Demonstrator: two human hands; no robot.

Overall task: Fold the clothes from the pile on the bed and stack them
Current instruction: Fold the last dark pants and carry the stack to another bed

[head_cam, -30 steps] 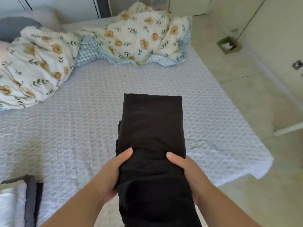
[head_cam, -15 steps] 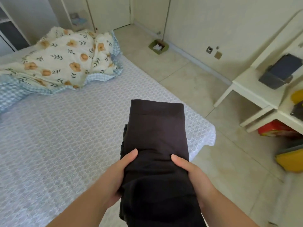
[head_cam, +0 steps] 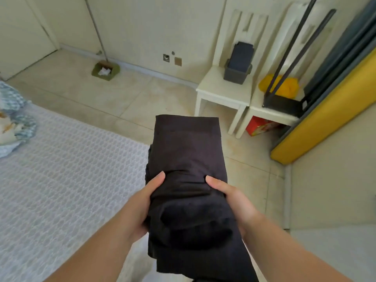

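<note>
Tiled floor (head_cam: pixel 142 94) lies beyond the bed (head_cam: pixel 61 180); we hold the folded black garment (head_cam: pixel 189 159), smooth and oblong, above the bed's edge, left hand (head_cam: pixel 140 208) and right hand (head_cam: pixel 238 204) clamped on its sides.

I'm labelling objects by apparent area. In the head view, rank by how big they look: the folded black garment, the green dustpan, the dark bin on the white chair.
1. Folded black garment, though nearness to the camera inflates it.
2. Dark bin.
3. Green dustpan, only slightly smaller than the bin.
</note>
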